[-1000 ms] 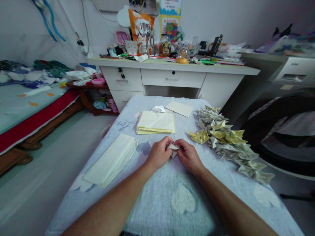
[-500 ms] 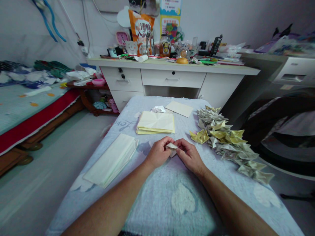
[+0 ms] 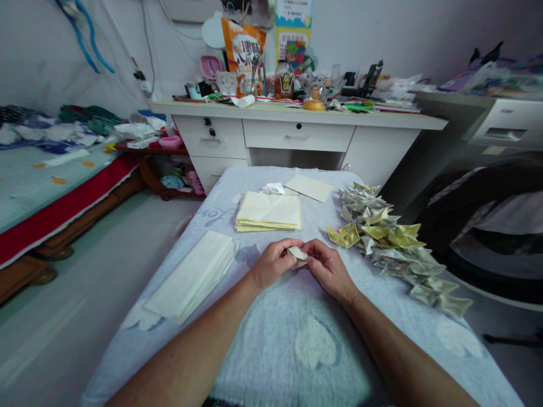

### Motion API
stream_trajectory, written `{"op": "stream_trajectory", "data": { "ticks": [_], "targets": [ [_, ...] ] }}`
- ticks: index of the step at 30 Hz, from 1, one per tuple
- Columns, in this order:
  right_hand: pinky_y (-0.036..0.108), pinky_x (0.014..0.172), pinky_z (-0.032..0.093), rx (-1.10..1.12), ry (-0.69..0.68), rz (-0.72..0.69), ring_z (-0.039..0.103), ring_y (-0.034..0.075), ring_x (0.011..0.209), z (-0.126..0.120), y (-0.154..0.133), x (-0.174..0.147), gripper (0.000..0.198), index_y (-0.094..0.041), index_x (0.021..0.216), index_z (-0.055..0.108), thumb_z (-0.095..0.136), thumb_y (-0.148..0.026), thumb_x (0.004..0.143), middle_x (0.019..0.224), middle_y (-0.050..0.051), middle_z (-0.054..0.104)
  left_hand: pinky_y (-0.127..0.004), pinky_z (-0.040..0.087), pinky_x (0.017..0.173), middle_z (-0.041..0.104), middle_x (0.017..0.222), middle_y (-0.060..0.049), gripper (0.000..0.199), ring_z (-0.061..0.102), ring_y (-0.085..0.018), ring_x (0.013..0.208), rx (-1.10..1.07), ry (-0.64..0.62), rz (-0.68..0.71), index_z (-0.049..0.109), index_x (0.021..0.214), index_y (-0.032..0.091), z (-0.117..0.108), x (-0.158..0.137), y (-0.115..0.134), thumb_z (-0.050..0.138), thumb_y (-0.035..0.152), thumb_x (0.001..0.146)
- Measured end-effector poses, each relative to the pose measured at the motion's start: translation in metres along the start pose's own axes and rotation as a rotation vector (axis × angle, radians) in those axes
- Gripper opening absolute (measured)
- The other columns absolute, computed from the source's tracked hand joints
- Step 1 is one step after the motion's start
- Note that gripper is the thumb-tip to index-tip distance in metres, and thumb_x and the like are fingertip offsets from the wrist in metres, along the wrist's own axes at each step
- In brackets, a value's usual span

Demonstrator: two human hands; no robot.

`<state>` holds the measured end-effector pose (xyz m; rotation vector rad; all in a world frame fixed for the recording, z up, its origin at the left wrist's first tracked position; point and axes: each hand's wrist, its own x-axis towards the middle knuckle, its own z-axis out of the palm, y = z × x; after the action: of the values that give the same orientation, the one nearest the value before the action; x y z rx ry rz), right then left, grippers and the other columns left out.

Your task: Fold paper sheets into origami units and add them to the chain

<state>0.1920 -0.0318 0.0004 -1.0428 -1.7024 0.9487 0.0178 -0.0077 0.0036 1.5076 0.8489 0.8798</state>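
Observation:
A small folded piece of paper (image 3: 298,254), pale on the side facing me, is pinched between both hands over the cloth-covered table. My left hand (image 3: 274,263) grips its left side, thumb in front and fingers behind. On its right side, my right hand (image 3: 328,267) holds it the same way, fingers closed. Part of the paper is hidden by the fingers. Just beyond my hands lies a stack of pale yellow paper sheets (image 3: 268,209). To the right is a long pile of folded paper shapes (image 3: 388,254), silver-grey and gold, with one gold piece (image 3: 344,236) nearest my right hand.
A bundle of whitish paper (image 3: 190,277) lies at the left on the pale blue cloth (image 3: 271,339). Farther back are a flat card (image 3: 309,187) and crumpled white plastic (image 3: 272,188). A cluttered white desk (image 3: 271,129) stands behind, a washing machine (image 3: 504,124) at right.
The folded paper has tilted and turned slightly, showing more of its pale flat face. Both hands have shifted only a little and still hold it.

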Motion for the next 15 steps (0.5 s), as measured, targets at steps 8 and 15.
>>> {"op": "stream_trajectory", "data": {
  "ticks": [8, 15],
  "targets": [
    [0.023, 0.062, 0.041, -0.011, 0.051, 0.034, 0.050, 0.012, 0.065, 0.004, 0.007, -0.001, 0.007, -0.020, 0.085, 0.051, 0.055, -0.026, 0.086, 0.073, -0.002, 0.053, -0.030, 0.043, 0.084, 0.066, 0.103, -0.007, 0.043, 0.058, -0.021, 0.095, -0.083, -0.053, 0.023, 0.063, 0.113, 0.012, 0.000, -0.001, 0.004, 0.057, 0.030, 0.074],
    [0.023, 0.061, 0.043, -0.013, 0.028, 0.052, 0.053, 0.012, 0.065, 0.007, 0.009, 0.000, 0.008, -0.021, 0.090, 0.050, 0.055, -0.025, 0.086, 0.074, -0.001, 0.055, -0.022, 0.044, 0.064, 0.063, 0.083, -0.002, 0.036, 0.058, -0.012, 0.070, -0.113, 0.049, -0.054, 0.056, 0.112, 0.015, 0.006, 0.007, -0.013, 0.061, 0.032, 0.081]
  ]
}}
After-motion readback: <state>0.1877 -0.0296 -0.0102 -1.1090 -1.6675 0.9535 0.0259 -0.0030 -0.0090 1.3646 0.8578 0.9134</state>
